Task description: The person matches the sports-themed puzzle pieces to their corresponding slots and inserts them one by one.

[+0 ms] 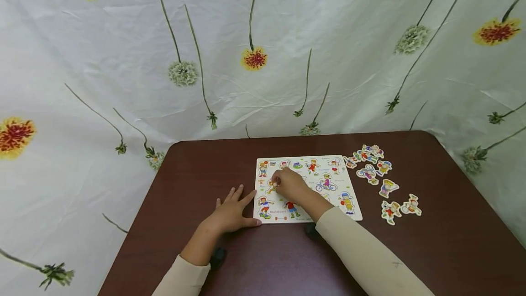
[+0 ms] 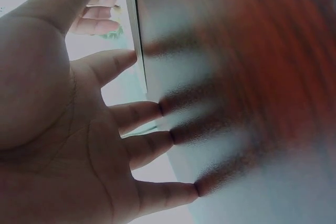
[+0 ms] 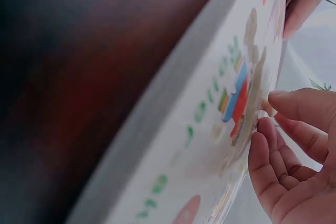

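Note:
A white puzzle board point(image 1: 304, 217) printed with small sports figures lies on the brown table. My left hand point(image 1: 230, 214) is spread flat beside its left side, thumb and forefinger touching the edge; the left wrist view shows the palm point(image 2: 58, 145) and straight fingers. Over the board's left half, my right hand point(image 1: 291, 185) pinches a small puzzle piece point(image 1: 271, 187), mostly hidden by the fingers, low against the board. From the right wrist, the thumb and curled fingers point(image 3: 289, 150) meet close to the board surface point(image 3: 205, 150).
Several loose figure-shaped puzzle pieces point(image 1: 388, 187) lie right of the board, some overlapping at the back near its top right corner. The brown table point(image 1: 197, 168) reaches back to a white cloth point(image 1: 287, 99) printed with flowers. Dark objects show under both wrists.

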Action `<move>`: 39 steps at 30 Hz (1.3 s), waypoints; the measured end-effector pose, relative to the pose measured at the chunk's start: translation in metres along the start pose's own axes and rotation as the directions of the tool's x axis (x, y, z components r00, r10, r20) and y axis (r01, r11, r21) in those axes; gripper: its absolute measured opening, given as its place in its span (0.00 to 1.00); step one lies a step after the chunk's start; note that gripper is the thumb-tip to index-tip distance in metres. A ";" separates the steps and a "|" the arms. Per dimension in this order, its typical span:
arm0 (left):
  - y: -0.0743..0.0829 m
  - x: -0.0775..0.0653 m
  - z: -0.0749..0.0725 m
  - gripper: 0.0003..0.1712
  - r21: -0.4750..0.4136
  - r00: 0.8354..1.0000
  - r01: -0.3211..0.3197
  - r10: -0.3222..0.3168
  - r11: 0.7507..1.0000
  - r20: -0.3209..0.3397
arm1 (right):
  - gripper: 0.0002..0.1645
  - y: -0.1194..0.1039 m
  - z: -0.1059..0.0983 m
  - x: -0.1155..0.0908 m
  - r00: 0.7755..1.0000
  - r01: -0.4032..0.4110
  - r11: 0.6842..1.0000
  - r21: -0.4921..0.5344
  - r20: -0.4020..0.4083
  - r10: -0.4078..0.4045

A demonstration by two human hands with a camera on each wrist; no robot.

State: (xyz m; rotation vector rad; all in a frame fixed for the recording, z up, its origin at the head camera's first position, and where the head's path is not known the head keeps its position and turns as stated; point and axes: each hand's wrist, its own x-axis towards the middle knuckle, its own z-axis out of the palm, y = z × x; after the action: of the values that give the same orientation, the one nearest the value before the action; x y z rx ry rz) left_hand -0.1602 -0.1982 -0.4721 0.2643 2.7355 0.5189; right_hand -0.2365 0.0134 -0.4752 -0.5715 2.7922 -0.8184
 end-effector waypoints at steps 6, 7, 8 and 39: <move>0.000 0.001 0.000 0.53 -0.007 1.000 0.001 -0.001 1.000 0.001 | 0.15 0.004 -0.006 -0.011 0.999 -0.021 0.978 0.207 -0.037 0.029; 0.000 0.001 0.000 0.53 -0.007 1.000 0.003 -0.003 1.000 0.002 | 0.16 0.005 -0.007 -0.013 0.998 -0.024 0.970 0.242 -0.043 0.036; 0.000 0.001 0.000 0.53 -0.006 1.000 0.005 -0.005 1.000 0.004 | 0.18 0.005 -0.008 -0.015 0.998 -0.028 0.960 0.277 -0.047 0.043; -0.001 0.002 -0.007 0.53 -0.008 1.000 -0.001 0.001 1.000 0.016 | 0.25 0.066 -0.053 -0.081 0.935 -0.015 0.808 0.589 -0.279 0.220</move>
State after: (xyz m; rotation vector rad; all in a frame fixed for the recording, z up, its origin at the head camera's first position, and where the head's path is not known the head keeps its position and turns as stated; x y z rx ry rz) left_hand -0.1646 -0.2007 -0.4672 0.2663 2.7175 0.5256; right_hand -0.1980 0.1231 -0.4628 -0.1490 2.5815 -1.7877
